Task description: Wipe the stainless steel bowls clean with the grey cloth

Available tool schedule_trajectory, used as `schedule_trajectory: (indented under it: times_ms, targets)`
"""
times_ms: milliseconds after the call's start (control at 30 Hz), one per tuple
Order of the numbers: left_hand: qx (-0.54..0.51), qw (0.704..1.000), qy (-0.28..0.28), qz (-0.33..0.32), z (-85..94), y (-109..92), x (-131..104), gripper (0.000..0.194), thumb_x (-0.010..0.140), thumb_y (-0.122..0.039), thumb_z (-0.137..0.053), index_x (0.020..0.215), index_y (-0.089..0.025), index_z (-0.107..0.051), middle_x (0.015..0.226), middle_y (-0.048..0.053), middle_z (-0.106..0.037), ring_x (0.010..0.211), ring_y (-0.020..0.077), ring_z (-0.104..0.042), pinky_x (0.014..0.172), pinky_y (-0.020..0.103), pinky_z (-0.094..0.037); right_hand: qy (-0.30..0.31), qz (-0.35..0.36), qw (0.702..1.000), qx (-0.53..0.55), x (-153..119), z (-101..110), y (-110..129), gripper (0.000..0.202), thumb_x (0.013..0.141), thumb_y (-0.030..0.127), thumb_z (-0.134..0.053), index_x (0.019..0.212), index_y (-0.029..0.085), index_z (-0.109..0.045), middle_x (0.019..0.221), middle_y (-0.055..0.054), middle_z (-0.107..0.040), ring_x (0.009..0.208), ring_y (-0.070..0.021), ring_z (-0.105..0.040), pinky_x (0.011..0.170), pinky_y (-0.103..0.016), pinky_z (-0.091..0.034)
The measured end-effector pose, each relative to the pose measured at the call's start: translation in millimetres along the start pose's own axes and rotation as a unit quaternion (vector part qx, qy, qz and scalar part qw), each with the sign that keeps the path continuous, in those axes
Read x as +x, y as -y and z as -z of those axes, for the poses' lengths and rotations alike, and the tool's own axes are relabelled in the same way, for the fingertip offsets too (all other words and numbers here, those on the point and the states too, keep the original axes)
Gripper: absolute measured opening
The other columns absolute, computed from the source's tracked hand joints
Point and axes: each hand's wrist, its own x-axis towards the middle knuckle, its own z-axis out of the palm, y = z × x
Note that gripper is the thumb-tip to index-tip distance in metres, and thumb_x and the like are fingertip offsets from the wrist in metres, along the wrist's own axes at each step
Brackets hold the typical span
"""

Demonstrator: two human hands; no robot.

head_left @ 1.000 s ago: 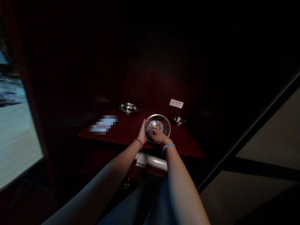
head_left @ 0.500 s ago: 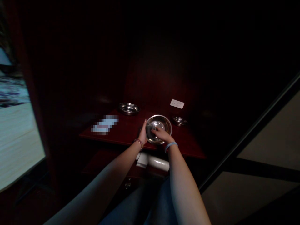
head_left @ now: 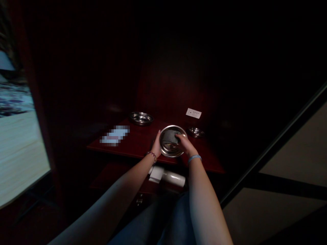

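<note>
Left hand (head_left: 156, 148) clasping the bowl (head_left: 168, 149) at nine o'clock, right hand (head_left: 187, 145) holding grey cloth (head_left: 169, 136) inside from four o'clock, bowl at near edge of tabletop (head_left: 139, 146), dish (head_left: 141, 118) off at ten, small bowl (head_left: 196, 132) at two.

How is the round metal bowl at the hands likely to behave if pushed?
The metal bowl is probably stiff, given its shiny metallic wall. Its smooth, reflective inside suggests fingers could slip. The gray cloth in it looks thin, so likely adds little weight.
</note>
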Motion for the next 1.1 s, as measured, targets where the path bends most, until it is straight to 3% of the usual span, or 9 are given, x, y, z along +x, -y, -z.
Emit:
schedule_trajectory:
  times_ms: [133, 267, 467, 633, 900, 1100]
  targets:
    - [0.004, 1.000, -0.012, 0.007, -4.9, -2, -2, 0.065, 0.084, -0.067, -0.060, 0.121, -0.015, -0.070, 0.114, 0.014, -0.075, 0.116, 0.0343, -0.066, 0.105, 0.045, -0.048, -0.062, -0.026, 0.998, 0.012, -5, 9, 3, 0.024, 0.082, 0.031, -0.060, 0.104, 0.022, -0.061, 0.106, -0.005, -0.065, 0.098, -0.0192, -0.062, 0.077, -0.032, -0.060]
    - [0.010, 1.000, -0.010, 0.011, -4.4, -2, -2, 0.064, 0.085, -0.067, -0.059, 0.121, -0.016, -0.070, 0.115, 0.013, -0.075, 0.117, 0.0334, -0.065, 0.106, 0.045, -0.047, -0.102, -0.065, 0.993, 0.002, -5, 19, 1, 0.023, 0.084, 0.031, -0.057, 0.104, 0.019, -0.062, 0.090, -0.004, -0.066, 0.086, -0.0181, -0.063, 0.069, -0.029, -0.058]
    - [0.015, 1.000, 0.009, 0.013, -1.6, -1, 0, 0.063, 0.086, -0.067, -0.057, 0.121, -0.016, -0.070, 0.119, 0.012, -0.074, 0.119, 0.0309, -0.064, 0.109, 0.043, -0.045, -0.166, 0.008, 0.986, 0.014, -2, 30, -2, 0.021, 0.083, 0.035, -0.055, 0.089, 0.017, -0.065, 0.070, 0.000, -0.061, 0.064, -0.0142, -0.056, 0.054, -0.022, -0.046]
    - [0.025, 1.000, 0.000, 0.005, -0.1, 0, 1, 0.062, 0.085, -0.066, -0.059, 0.119, -0.016, -0.071, 0.120, 0.011, -0.074, 0.120, 0.0304, -0.064, 0.108, 0.042, -0.046, -0.271, 0.032, 0.961, 0.039, -1, 38, 1, 0.021, 0.082, 0.035, -0.057, 0.086, 0.016, -0.065, 0.067, -0.001, -0.064, 0.063, -0.0153, -0.058, 0.056, -0.024, -0.047]
    - [0.025, 1.000, -0.009, 0.010, -1.4, -1, 1, 0.062, 0.085, -0.067, -0.058, 0.118, -0.016, -0.072, 0.119, 0.012, -0.074, 0.122, 0.0311, -0.063, 0.108, 0.043, -0.046, -0.344, 0.052, 0.935, 0.073, 8, 55, -10, 0.028, 0.078, 0.034, -0.059, 0.096, 0.015, -0.069, 0.074, -0.002, -0.069, 0.069, -0.0157, -0.063, 0.062, -0.024, -0.051]
    - [0.026, 1.000, -0.005, 0.002, -1.0, -1, 1, 0.061, 0.085, -0.066, -0.059, 0.117, -0.016, -0.073, 0.120, 0.012, -0.074, 0.123, 0.0318, -0.062, 0.109, 0.043, -0.046, -0.367, 0.081, 0.927, 0.012, 17, 65, -25, 0.036, 0.076, 0.031, -0.056, 0.104, 0.013, -0.070, 0.080, -0.002, -0.072, 0.077, -0.0151, -0.064, 0.071, -0.023, -0.051]
